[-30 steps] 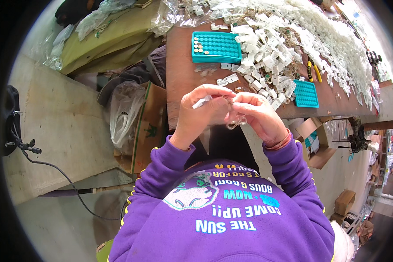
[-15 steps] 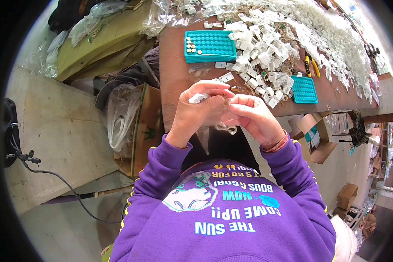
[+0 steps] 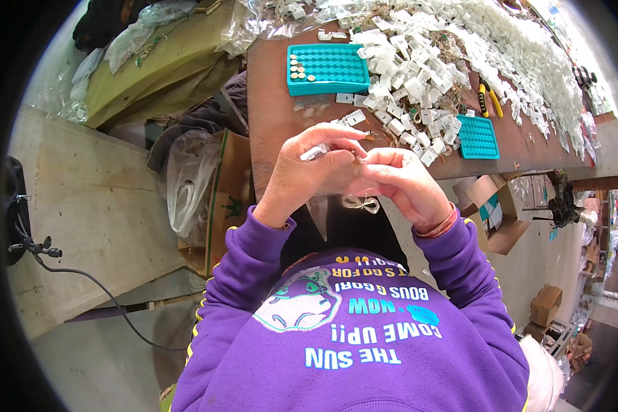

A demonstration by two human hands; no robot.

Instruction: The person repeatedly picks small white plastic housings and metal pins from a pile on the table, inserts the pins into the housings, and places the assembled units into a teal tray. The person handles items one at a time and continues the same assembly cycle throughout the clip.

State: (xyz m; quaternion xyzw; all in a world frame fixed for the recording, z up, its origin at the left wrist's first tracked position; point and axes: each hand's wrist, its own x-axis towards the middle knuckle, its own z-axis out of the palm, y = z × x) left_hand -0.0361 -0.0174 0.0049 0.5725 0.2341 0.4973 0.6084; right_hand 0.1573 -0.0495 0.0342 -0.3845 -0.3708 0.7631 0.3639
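Above the near edge of the table, my left hand (image 3: pixel 305 168) is closed round a small white plastic case (image 3: pixel 314 152). Its thumb and fingertips meet those of my right hand (image 3: pixel 408 184), which is closed in a pinch. What lies between the right fingertips is tiny and mostly covered; I cannot make it out. Under the hands hangs a looped bundle of thin pale wire (image 3: pixel 361 203). Beyond the fingers, a heap of similar white cases (image 3: pixel 419 82) with tangled wires covers the table.
A stack of turquoise trays (image 3: pixel 328 69) holds several round button cells at its left end. Another turquoise tray (image 3: pixel 478 137) lies right of the heap, near yellow-and-black pliers (image 3: pixel 489 101). Below the table's left edge stands a cardboard box (image 3: pixel 232 199) with a plastic bag (image 3: pixel 192 182).
The wire bundle under my hands has swung into fuller view, its loops more spread. Both hands keep nearly the same pinch. The table's things have shifted slightly in the picture.
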